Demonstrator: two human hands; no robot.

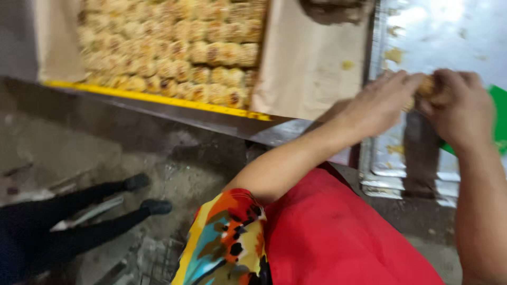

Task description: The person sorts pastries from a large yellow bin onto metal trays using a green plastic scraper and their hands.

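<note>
One golden pastry (426, 87) is pinched between the fingertips of the left hand (381, 103) and the right hand (458, 105), both curled shut around it over a shiny metal tray (438, 174) dotted with crumbs. Left of the fingers, a paper-lined tray (306, 68) holds dozens of baked pastries (179, 47) in packed rows, too blurred to count. Below the hands, a red apron (338, 232) hides the near table edge.
</note>
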